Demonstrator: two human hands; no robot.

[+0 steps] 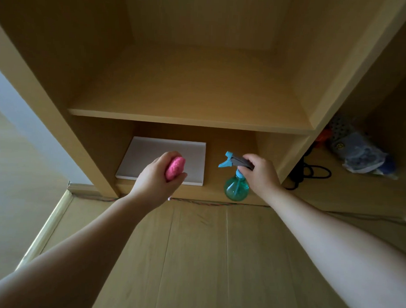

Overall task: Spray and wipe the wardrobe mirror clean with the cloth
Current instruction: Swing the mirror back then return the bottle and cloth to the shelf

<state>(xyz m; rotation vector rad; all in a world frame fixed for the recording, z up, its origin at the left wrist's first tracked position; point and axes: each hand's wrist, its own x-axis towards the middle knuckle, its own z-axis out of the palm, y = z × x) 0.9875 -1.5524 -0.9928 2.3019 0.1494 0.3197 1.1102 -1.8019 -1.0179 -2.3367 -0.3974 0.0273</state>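
My left hand (158, 180) is closed around a bunched pink cloth (174, 167), held in front of the wardrobe's bottom compartment. My right hand (261, 173) grips the grey and blue trigger head of a green spray bottle (236, 188), whose round body hangs at the front edge of the same compartment; I cannot tell if it rests on the wood. The nozzle points left. No mirror is visible in this view.
A flat white board (151, 152) lies on the bottom shelf (216, 152) behind my left hand. A bare wooden shelf (190, 100) sits above. To the right lie a black cable (312, 172) and a bundle of blue fabric (361, 152). Wooden floor (198, 257) is below.
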